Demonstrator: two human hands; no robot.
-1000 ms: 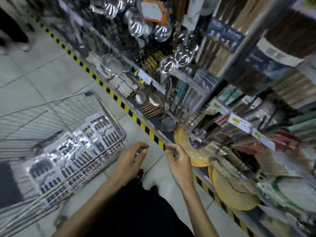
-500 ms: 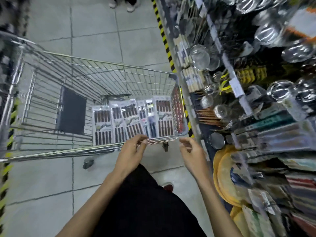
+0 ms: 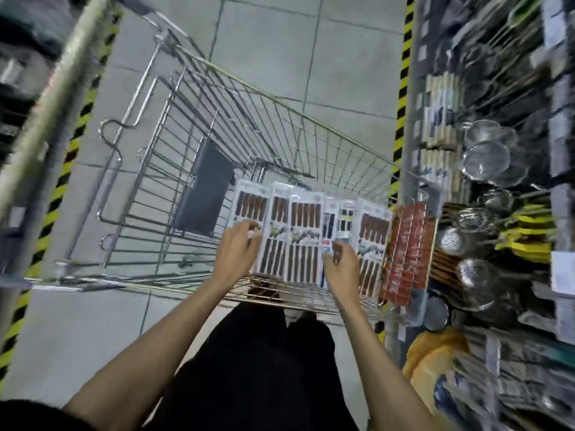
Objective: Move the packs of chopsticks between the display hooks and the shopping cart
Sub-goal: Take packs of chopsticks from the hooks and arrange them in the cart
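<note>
Several flat packs of chopsticks (image 3: pixel 303 237) lie side by side in the near end of the wire shopping cart (image 3: pixel 280 126). Most hold brown sticks; a narrow pack (image 3: pixel 329 219) holds dark blue ones. A red pack (image 3: pixel 407 244) leans against the cart's right wall. My left hand (image 3: pixel 238 248) reaches over the cart rim and pinches the edge of the leftmost pack (image 3: pixel 249 203). My right hand (image 3: pixel 342 262) is over the narrow pack, its fingers curled onto it. The display hooks (image 3: pixel 497 88) on the right are blurred.
A dark flap (image 3: pixel 207 194) hangs at the cart's far end. Shelving on the right holds metal strainers (image 3: pixel 488 154), ladles and yellow round mats (image 3: pixel 435 362). Yellow-black tape (image 3: pixel 403 88) lines the tiled floor on both sides. A metal post (image 3: pixel 53 119) stands at left.
My view swung from the shelf down onto the cart. Both hands moved forward from above the cart rim down onto the packs inside.
</note>
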